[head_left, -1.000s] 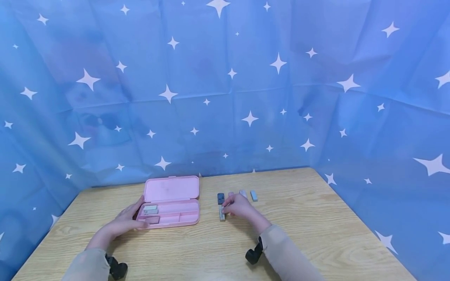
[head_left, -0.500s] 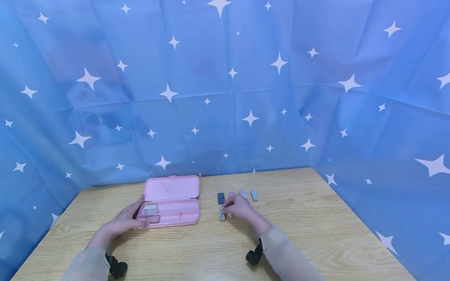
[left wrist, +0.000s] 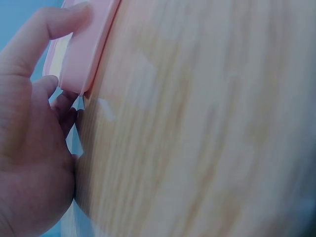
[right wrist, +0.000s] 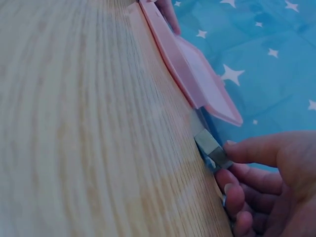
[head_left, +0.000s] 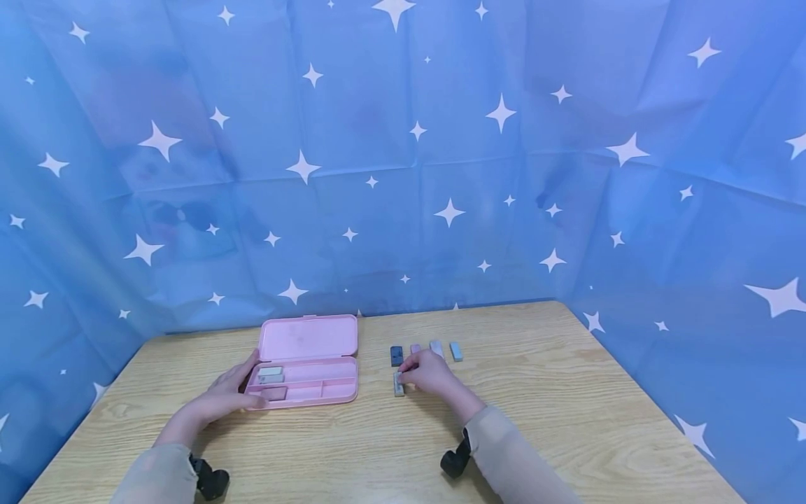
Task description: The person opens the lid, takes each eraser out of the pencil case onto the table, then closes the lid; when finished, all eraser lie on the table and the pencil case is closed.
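Observation:
A pink pencil case [head_left: 340,402] stands with its lid folded back at the left of the table. At its left end my left hand [head_left: 220,401] grips it, thumb on the front wall and fingers round the far side. Inside lie pale green and greyish erasers [head_left: 271,372] in the back section and a dusky pink eraser [head_left: 274,394] in front. My right hand [head_left: 433,374] pinches a grey-green eraser [right wrist: 209,143] between thumb and fingertips, close over the table. Just behind it sits a dark navy eraser [head_left: 396,355].
Behind the right hand, a pink eraser [head_left: 415,348], a lilac one [head_left: 436,348] and a light blue one [head_left: 456,351] lie in a row. A blue curtain [head_left: 403,175] with white stars hangs behind the wooden table [head_left: 352,455].
The grey-green eraser has shifted very slightly toward the front in the right hand, leaving a small gap from the navy eraser. The left hand and the pencil case stay put.

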